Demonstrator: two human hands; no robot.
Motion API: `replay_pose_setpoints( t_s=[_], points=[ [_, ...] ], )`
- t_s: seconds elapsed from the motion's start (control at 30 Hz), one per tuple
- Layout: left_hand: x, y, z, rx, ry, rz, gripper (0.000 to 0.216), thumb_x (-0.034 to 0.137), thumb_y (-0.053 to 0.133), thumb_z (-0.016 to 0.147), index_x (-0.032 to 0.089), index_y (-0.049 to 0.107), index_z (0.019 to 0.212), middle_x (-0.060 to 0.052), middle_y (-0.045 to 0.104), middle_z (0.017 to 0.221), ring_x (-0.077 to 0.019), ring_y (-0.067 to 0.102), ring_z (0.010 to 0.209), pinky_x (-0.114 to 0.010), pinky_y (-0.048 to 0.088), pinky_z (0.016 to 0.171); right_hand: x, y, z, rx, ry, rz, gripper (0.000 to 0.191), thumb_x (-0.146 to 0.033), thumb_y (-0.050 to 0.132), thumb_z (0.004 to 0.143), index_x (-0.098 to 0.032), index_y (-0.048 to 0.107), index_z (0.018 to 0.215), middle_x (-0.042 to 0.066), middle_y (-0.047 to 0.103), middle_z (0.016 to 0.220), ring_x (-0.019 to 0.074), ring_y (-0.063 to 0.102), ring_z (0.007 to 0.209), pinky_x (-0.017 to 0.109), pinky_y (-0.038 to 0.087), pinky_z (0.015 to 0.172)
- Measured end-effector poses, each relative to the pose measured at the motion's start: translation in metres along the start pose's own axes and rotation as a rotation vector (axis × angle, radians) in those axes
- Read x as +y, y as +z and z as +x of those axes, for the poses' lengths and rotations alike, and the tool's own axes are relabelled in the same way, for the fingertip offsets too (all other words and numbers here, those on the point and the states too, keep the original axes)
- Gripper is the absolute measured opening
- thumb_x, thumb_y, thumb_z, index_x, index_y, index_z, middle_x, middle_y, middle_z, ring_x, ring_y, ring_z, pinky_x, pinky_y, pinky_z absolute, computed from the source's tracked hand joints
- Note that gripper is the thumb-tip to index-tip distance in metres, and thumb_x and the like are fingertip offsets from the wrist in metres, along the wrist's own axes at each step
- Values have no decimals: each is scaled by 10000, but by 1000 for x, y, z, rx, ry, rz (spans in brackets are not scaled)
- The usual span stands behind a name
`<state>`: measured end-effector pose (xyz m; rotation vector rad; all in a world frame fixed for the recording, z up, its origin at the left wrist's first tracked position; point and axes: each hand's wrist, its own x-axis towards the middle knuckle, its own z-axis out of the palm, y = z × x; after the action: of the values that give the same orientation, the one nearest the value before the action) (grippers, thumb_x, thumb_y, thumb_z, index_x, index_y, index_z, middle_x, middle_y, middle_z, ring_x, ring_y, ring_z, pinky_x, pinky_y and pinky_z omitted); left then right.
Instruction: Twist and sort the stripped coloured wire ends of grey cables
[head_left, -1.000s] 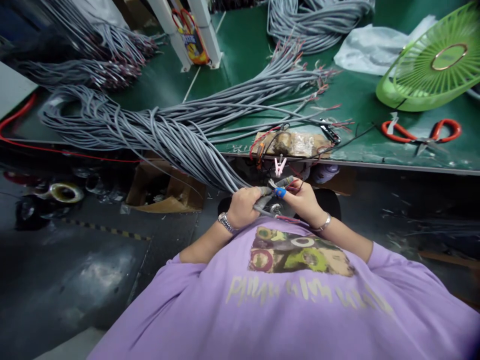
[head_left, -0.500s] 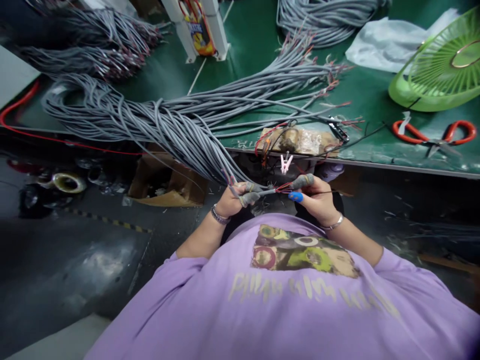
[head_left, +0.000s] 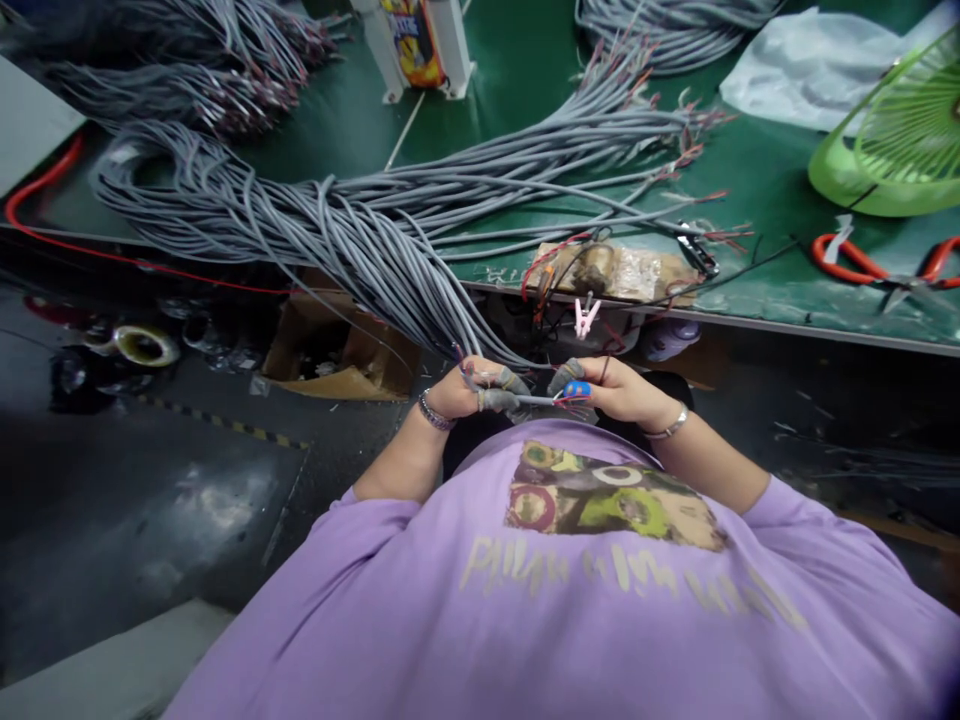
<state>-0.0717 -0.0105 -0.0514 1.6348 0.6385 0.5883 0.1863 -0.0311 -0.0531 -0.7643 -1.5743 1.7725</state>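
**A:** Grey-capped fingertips (head_left: pixel 496 399) of the left hand (head_left: pixel 465 390) pinched on a single grey cable (head_left: pixel 534 400), close in front of the purple shirt (head_left: pixel 570 590). Blue-capped fingertip (head_left: pixel 577 388) of the right hand (head_left: pixel 622 392) clamped on the same cable's stripped end, red wires (head_left: pixel 571 402) poking out there.

**B:** Closer together than half a second ago, yeah? Was a longer stretch of cable between the two hands then, right hand out further. Now nearly touching, both sitting just below the table edge.

**A:** Yep. Also dropped a bit lower toward the chest. Rest of the bundle of grey cables (head_left: pixel 360 250) same as before, draped off the green table (head_left: pixel 510 90) down to the left hand.

**B:** Pink clip (head_left: pixel 586 316) hanging at the edge just above the hands, taped block (head_left: pixel 622 270) behind it.

**A:** Further out: red-handled scissors (head_left: pixel 885 272) and green fan (head_left: pixel 892 140) on the right, slid toward the frame edge since earlier. Tape roll (head_left: pixel 142 345) on the floor, left.
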Motion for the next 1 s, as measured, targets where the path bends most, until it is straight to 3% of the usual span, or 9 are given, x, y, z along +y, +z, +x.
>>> replay_pose_setpoints(
  t_s=[0.1,0.23,0.37,0.5,0.73,0.9,1.0],
  points=[
    [-1,1,5,-42,-1,15,412,505,746,811,110,799,914,-83,734,687,-132,640,543,-211,523,512,7,4,-2,125,159,257,424,-548,831,683,-166,648,700,-7,627,614,73,477,496,196,380,461],
    [0,2,15,-112,46,116,393,484,744,821,128,803,980,-105,769,782,-152,690,630,-212,557,573,11,10,2,284,294,282,458,-495,870,599,-175,543,577,-59,486,489,48,371,426,185,305,407],
    [1,2,21,-178,61,195,361,469,701,864,138,798,970,-86,753,739,-143,691,630,-208,556,589,16,3,5,467,291,205,501,-463,853,625,-195,442,526,-82,374,432,31,275,399,180,206,374],
    [-6,7,20,-34,108,149,354,464,722,849,123,782,921,-89,746,759,-130,670,612,-212,551,574,23,-17,4,664,212,301,502,-566,820,668,-204,477,616,-69,433,445,24,232,360,191,110,362],
    [-26,24,25,353,117,1,403,463,676,885,128,740,1100,-53,723,755,-84,593,545,-193,492,500,20,-33,24,568,224,381,661,-839,625,715,-196,496,639,-43,458,500,24,181,373,197,81,359],
    [-28,27,44,376,111,-3,458,494,652,895,130,718,1166,-25,690,709,-62,537,500,-186,449,479,14,-29,42,519,152,437,656,-830,646,706,-191,503,664,-57,423,532,37,244,407,187,137,360],
    [-32,29,53,395,154,24,459,517,650,891,129,731,1123,-54,722,783,-97,618,612,-222,521,585,12,-28,45,512,161,494,658,-818,663,701,-186,490,651,-55,438,549,32,239,418,182,143,358]
  ],
)
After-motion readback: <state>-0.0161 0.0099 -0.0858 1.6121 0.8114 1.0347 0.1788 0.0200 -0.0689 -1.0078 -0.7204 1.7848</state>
